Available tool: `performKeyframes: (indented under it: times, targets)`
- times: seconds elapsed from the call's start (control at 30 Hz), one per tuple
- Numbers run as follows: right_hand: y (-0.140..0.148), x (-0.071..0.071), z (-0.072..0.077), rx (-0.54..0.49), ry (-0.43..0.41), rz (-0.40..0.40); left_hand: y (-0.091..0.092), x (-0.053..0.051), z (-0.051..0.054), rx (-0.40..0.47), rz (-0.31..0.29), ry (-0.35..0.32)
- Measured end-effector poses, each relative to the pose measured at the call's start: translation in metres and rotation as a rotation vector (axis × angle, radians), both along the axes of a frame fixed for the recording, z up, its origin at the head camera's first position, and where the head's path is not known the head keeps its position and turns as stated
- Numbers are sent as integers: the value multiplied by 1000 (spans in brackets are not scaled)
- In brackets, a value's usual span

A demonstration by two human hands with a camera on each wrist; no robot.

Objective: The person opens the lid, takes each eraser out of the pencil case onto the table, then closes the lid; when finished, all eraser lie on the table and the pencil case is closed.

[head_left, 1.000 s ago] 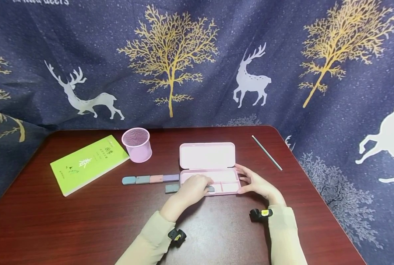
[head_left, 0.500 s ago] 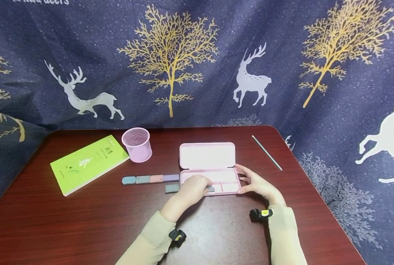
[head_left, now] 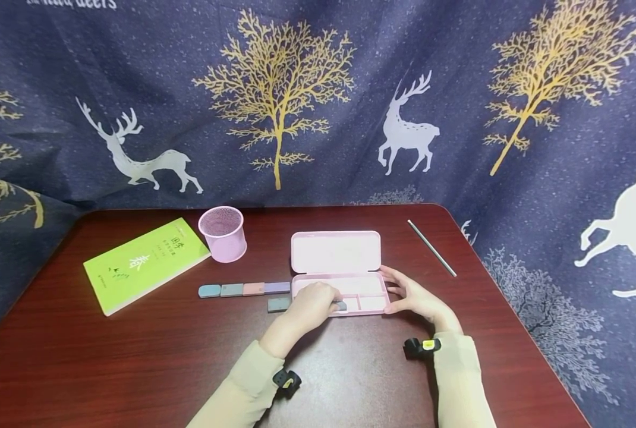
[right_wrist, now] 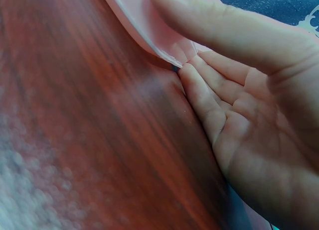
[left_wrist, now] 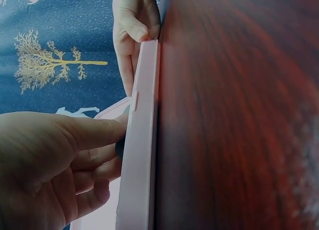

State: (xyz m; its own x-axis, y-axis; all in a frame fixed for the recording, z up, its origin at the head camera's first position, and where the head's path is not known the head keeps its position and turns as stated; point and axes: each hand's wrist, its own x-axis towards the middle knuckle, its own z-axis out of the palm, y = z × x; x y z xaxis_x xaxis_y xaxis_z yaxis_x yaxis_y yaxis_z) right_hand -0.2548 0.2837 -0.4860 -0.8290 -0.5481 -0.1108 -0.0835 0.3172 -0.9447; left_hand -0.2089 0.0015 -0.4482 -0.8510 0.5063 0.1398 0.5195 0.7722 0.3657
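A pink pencil case [head_left: 371,304] lies with its lid [head_left: 336,252] raised at the back and its divided tray facing up. My left hand [head_left: 308,306] reaches over the tray's left part, thumb and fingers pinching a small dark grey block [head_left: 342,305] at the front compartment. The left wrist view shows this dark block [left_wrist: 120,146] only partly, behind the case's front wall [left_wrist: 139,140]. At the case's right end, my right hand [head_left: 415,299] holds it, thumb at the front corner and fingers along the side. Left of the case lies another grey-green block [head_left: 278,305].
Blue [head_left: 209,291], grey-green [head_left: 232,290], pink [head_left: 254,289] and purple [head_left: 277,288] blocks form a row left of the case. Behind are a green book [head_left: 147,264] and a pink mesh pen cup [head_left: 225,241]. A thin pencil-like stick [head_left: 432,248] lies right.
The hands and the case keep almost the same place. Only a slight shift of the whole head view shows.
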Motion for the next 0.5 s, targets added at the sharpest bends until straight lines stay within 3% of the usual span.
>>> performKeyframes:
  times: [0.5]
  targets:
    - [1, -1, -2, -12, -3, 5, 1, -5, 2, 40, -40, -27]
